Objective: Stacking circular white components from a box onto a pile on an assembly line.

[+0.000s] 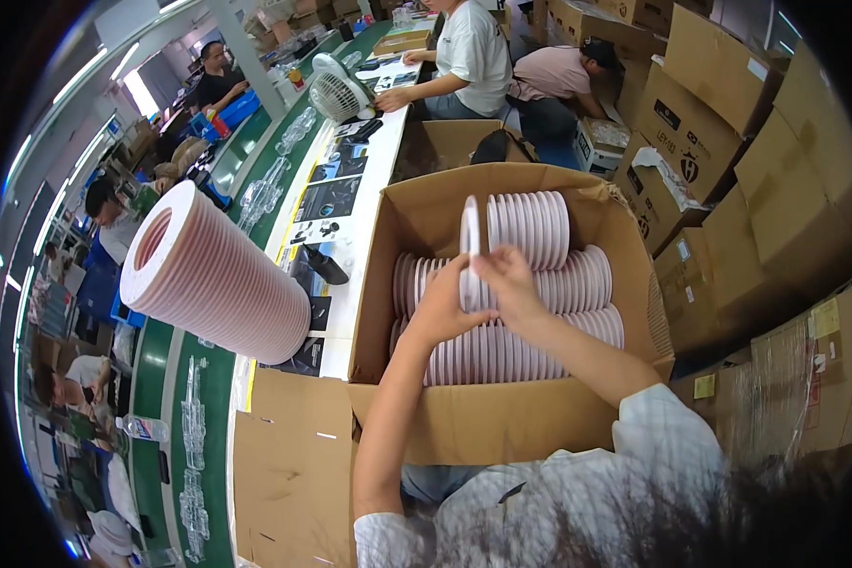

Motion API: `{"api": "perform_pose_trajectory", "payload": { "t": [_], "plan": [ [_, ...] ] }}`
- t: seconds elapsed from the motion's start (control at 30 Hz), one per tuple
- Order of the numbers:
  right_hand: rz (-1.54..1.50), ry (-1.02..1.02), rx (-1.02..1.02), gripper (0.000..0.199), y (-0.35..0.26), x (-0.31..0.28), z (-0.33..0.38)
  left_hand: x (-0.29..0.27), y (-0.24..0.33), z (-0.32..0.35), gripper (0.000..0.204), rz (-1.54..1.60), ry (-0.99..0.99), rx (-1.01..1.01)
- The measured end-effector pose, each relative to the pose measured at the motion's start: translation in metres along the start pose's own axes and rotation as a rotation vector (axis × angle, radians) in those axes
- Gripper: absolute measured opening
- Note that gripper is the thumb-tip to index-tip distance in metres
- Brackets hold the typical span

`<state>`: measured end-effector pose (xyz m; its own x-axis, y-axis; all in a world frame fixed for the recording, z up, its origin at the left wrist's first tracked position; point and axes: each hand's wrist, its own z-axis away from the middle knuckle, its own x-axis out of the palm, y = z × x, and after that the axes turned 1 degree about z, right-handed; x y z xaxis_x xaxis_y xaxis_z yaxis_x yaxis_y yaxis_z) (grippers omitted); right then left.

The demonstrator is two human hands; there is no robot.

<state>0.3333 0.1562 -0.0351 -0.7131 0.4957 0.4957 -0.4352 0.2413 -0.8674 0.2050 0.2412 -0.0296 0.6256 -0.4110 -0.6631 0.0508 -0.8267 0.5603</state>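
Note:
Above an open cardboard box (464, 417), I hold one pale pinkish-white ring-shaped roll (470, 227) upright, its narrow edge toward me. My left hand (442, 308) grips its lower part from the left. From the right, my right hand (511, 284) closes on the same roll with its fingertips; part of that grip is blurred. Inside the box, rows of similar rolls (528, 230) stand on edge, packed side by side. To the left, a tall leaning stack of such rolls (222, 275) rises by the table, the centre hole showing at its top.
A white work table (355, 227) and a green conveyor (166, 379) with clear plastic pieces run along the left. A black bottle (324, 265) and a white fan (341, 93) stand there. Cardboard cartons (691, 142) pile up on the right. Other people work further off.

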Motion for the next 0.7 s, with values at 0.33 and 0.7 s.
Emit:
{"api": "perform_pose_trajectory", "payload": {
  "t": [0.33, 0.7],
  "plan": [
    [0.543, 0.108, -0.103, 0.06, 0.024, -0.068, -0.055, -0.015, -0.046, 0.014, 0.036, 0.692, -0.049, -0.737],
    [0.445, 0.051, 0.268, 0.08, 0.038, -0.073, -0.058, -0.025, -0.044, 0.006, 0.069, 0.819, 0.244, -0.827]
  ]
}}
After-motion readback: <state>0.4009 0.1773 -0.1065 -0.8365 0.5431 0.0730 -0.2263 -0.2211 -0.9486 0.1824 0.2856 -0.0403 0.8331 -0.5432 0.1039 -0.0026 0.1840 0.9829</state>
